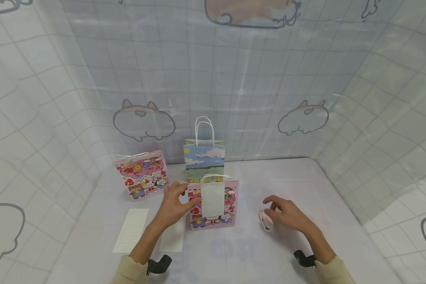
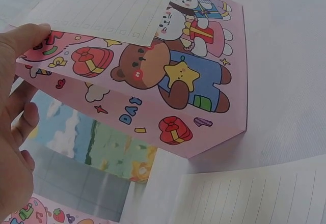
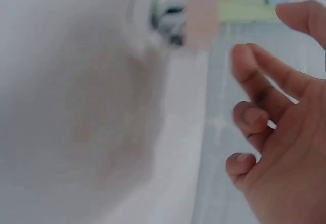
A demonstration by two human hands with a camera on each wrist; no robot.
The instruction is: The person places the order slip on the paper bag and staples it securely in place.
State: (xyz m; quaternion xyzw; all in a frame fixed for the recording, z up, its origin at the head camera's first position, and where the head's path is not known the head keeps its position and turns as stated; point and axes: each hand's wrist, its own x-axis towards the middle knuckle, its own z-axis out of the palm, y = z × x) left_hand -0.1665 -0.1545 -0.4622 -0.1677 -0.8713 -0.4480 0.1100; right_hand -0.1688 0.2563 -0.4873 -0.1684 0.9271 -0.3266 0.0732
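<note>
The left sleeve (image 1: 129, 272) and right sleeve (image 1: 334, 272) are both showing plain pale beige — a short, bent black fitting (image 1: 159, 265) is jutting beside each.

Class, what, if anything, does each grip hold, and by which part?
The left grip holds the nearer pink bag by its upper left side; the right grip holds nothing.

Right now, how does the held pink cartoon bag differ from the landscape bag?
The pink cartoon bag shows animals; the landscape bag, sky and meadow. The left hand pinches the pink cartoon bag; the landscape bag stands untouched. A lined paper slip covers part of the pink cartoon bag's front; none shows on the landscape bag. Both have white handles.
</note>
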